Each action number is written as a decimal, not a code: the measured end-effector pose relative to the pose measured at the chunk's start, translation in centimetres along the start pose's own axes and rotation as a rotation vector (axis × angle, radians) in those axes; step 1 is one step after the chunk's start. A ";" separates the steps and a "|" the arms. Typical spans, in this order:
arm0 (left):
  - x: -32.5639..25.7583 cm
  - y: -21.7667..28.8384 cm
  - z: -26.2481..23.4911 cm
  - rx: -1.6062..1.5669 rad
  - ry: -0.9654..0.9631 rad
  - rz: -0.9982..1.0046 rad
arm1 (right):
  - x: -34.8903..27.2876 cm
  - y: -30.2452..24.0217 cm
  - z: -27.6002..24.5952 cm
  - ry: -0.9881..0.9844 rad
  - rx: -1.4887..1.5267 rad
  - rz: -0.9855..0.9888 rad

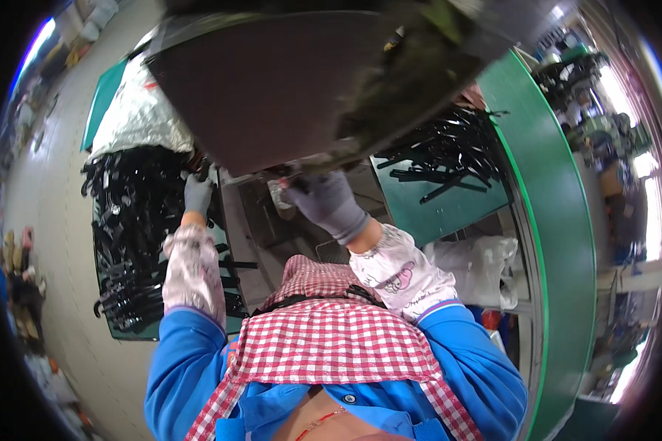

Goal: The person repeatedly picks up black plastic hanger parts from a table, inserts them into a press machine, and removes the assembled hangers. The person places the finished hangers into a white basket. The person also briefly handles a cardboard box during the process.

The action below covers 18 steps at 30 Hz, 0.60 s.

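My left hand (197, 194), in a grey glove, reaches to the right edge of a heap of black parts (136, 220). Its fingers are closed around something small and dark, too hidden to name. My right hand (329, 206), also gloved in grey, is bent inward beneath the lower edge of a large dark panel (265, 88). Its fingers are curled, and what they grip is lost in shadow under that edge. The panel hangs in front of me and covers the space above both hands.
Long black strips (449, 151) lie heaped on a green table (449, 202) at the right. A silvery-white sack (143, 110) rests behind the left heap. A translucent plastic bag (485, 268) hangs below the table, and a green-edged bench (559, 220) runs along the right.
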<state>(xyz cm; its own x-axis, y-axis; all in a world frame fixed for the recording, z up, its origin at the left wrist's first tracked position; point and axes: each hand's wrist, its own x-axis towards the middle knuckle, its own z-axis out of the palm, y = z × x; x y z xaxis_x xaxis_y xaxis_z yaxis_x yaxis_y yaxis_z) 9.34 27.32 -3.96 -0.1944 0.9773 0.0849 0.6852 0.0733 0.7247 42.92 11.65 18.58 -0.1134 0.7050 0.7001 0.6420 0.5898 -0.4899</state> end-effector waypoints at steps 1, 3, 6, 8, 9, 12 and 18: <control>-0.5 3.8 -0.1 -0.111 -0.163 -0.250 | 0.3 0.5 -0.5 0.027 -0.053 -0.035; -4.9 7.5 -0.8 -0.657 -0.126 -0.151 | 0.2 0.4 -1.1 -0.101 -0.127 0.106; -11.2 9.8 -1.6 -0.816 -0.179 -0.180 | 0.7 0.7 -1.1 -0.276 -0.080 0.166; -15.5 12.5 -0.6 -0.880 -0.167 -0.239 | -0.2 4.6 2.3 -0.361 -0.158 0.001; -17.6 13.1 -0.5 -0.900 -0.163 -0.280 | 0.2 4.4 1.3 -0.359 0.021 0.135; -22.9 14.6 0.9 -0.938 -0.135 -0.339 | 0.1 4.5 -3.0 -0.245 0.542 0.423; -29.4 18.5 1.9 -0.822 -0.228 -0.321 | -10.4 20.3 -10.3 -0.421 0.161 0.579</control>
<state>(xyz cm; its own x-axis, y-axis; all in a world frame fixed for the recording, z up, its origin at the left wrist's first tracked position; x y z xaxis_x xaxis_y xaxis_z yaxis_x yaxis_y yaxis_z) 29.04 0.26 5.67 -0.0863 0.9564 -0.2791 -0.1115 0.2691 0.9566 64.93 12.22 6.64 -0.0923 0.9937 0.0629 0.5717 0.1046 -0.8138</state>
